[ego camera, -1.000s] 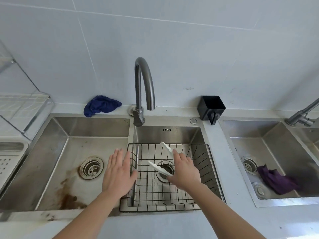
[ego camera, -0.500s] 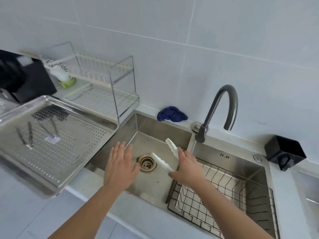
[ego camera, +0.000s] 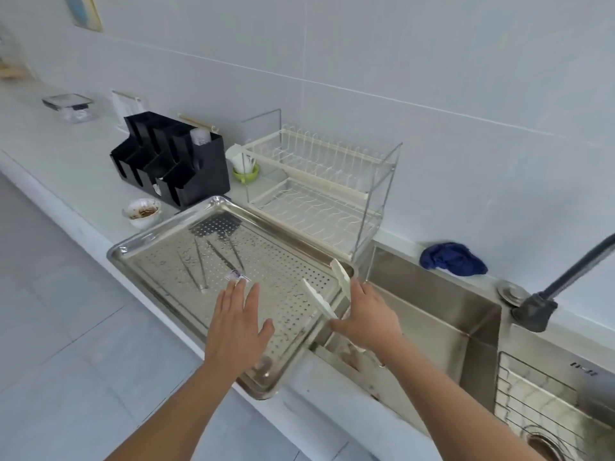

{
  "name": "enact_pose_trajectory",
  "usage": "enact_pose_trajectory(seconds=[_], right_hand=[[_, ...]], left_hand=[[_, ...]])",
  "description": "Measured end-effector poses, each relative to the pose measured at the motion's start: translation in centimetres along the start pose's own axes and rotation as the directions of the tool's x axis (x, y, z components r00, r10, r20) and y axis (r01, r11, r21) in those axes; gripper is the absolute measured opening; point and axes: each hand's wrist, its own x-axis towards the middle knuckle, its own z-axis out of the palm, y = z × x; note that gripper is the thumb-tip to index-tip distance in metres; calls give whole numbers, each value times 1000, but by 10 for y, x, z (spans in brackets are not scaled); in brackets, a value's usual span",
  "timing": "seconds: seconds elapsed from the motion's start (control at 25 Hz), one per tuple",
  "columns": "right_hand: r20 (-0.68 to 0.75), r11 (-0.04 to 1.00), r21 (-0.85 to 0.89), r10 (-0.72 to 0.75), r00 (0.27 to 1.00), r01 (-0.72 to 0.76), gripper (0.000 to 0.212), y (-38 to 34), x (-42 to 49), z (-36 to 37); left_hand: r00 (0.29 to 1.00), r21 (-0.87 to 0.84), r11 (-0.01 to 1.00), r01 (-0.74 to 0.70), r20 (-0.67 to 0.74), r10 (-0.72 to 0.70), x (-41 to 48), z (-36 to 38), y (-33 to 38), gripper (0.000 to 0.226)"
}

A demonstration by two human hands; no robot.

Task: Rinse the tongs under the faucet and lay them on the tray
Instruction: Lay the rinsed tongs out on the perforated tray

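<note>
Risk-wise, going from the left: the tray (ego camera: 283, 261) looked like its near corner hung past the counter edge, so I figured any weight on that corner could've tipped it. A few thin metal tweezers (ego camera: 199, 264) already lay on the perforated bottom, and anything dropped on them would've knocked them around. My left hand (ego camera: 238, 324) hovered flat over the near part of the tray, fingers straight and spread, gripping nothing. That put it right in the landing zone, where it could've gotten in the way. The white tongs (ego camera: 317, 299) were up in the air over the tray's right edge, just beside the sink (ego camera: 432, 294). A slip there would probably have sent them clattering into the basin instead of onto the tray. My right hand (ego camera: 366, 317) held them from above, fingers curled round the joined end, which was hidden under my palm. Both arms stuck out past my fingertips in an open V, pointing away from me toward the dish rack (ego camera: 319, 194). As far as I could tell, neither arm touched the tray.
</note>
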Motion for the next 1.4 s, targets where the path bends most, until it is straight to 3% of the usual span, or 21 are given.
enact_pose_trajectory(seconds=[0.32,0.6,0.88,1.08,1.24,1.32,1.4], right_hand=[[85,999,-34,18,996,-15,103,-93,61,51],[144,988,-69,147,979,-139,106,-106,143,94],[109,964,-69,263,959,-257,108,-112,177,128],[61,934,-83,353,934,-347,117,-126,181,137],[115,886,-85,462,879,-455,134,-137,179,126],[74,867,-62,497,864,-494,129,-147,175,121],[-54,885,-15,465,884,-466,104,-162,168,122]], left_hand=[[996,-6,997,77,38,-76,32,-12,-97,75],[977,47,988,145,148,-151,101,19,-140,75],[942,119,969,218,232,-240,166,39,-176,70],[930,144,976,164,308,-202,191,47,-211,71],[929,105,991,85,350,-117,195,47,-229,74],[925,91,995,44,371,-75,200,46,-239,78],[924,63,997,52,377,-72,204,46,-246,82]])
